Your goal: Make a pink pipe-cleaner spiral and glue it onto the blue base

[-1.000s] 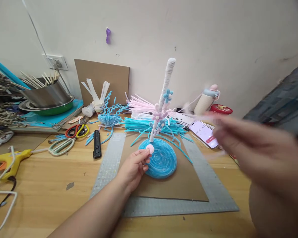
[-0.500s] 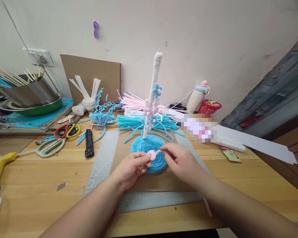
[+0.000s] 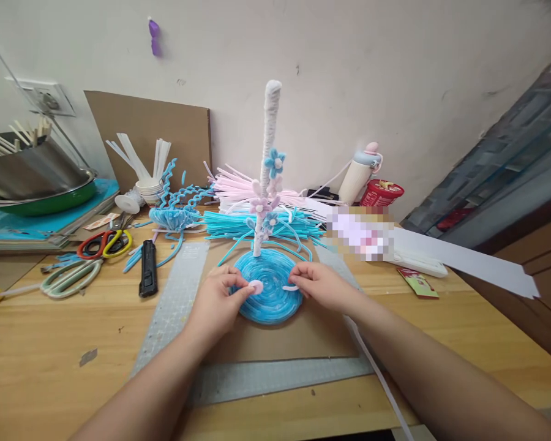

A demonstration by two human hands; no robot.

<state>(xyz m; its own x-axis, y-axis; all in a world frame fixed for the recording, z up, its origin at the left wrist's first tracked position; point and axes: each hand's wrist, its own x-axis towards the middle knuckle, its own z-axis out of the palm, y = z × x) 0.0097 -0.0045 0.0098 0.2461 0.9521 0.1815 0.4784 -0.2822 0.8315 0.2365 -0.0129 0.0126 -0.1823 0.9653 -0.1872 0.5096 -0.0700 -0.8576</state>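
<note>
Pink disc (image 3: pixel 258 286) sits pinched by its left edge in our left hand (image 3: pixel 217 300), over the left half of the blue coil (image 3: pixel 270 309), and farther right we nip a thin pink strip (image 3: pixel 289 288) near its tip, our right hand (image 3: pixel 325 285) closed on it.

At six o'clock, fuzzy coil (image 3: pixel 272 294); eight, smooth wooden surface (image 3: pixel 50 367); nine, shiny metal pot (image 3: pixel 39 168); ten, matt cardboard panel (image 3: pixel 156 128).

1 disc (image 3: pixel 256 287) in left hand (image 3: pixel 217 297)
</note>
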